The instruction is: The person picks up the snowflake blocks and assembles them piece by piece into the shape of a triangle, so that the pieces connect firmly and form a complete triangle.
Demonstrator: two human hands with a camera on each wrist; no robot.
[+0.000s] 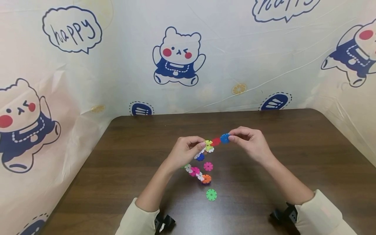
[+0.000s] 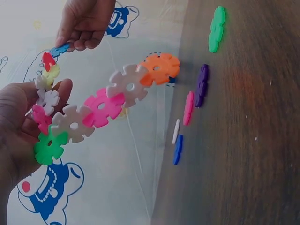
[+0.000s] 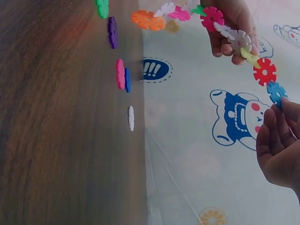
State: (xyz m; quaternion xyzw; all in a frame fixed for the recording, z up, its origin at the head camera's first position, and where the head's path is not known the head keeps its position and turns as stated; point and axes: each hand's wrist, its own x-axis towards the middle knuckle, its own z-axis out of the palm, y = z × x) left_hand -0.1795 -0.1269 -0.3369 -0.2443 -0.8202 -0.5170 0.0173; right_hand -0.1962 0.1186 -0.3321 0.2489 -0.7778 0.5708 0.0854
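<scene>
Notched plastic snowflake discs are joined edge to edge in a chain held up above the table. Its right end is a light blue disc (image 1: 225, 138), pinched between thumb and fingers of my right hand (image 1: 254, 143). Beside that come a red disc (image 3: 265, 72) and a yellow disc (image 1: 208, 144). My left hand (image 1: 185, 151) grips the chain near the yellow disc, partly covering the white ones there. From that hand the rest hangs toward me: green (image 2: 50, 145), white (image 2: 73, 124), pink (image 2: 104, 107), white (image 2: 130, 85) and an orange disc (image 2: 160, 68) at the free end.
Loose discs lie flat on the brown wooden table (image 1: 132, 140): green (image 1: 211, 195), pink (image 1: 208, 166), dark blue (image 1: 200, 157), purple (image 2: 201, 86) and white (image 3: 131, 118). A printed sheet (image 1: 123, 65) hangs behind the table and along its sides.
</scene>
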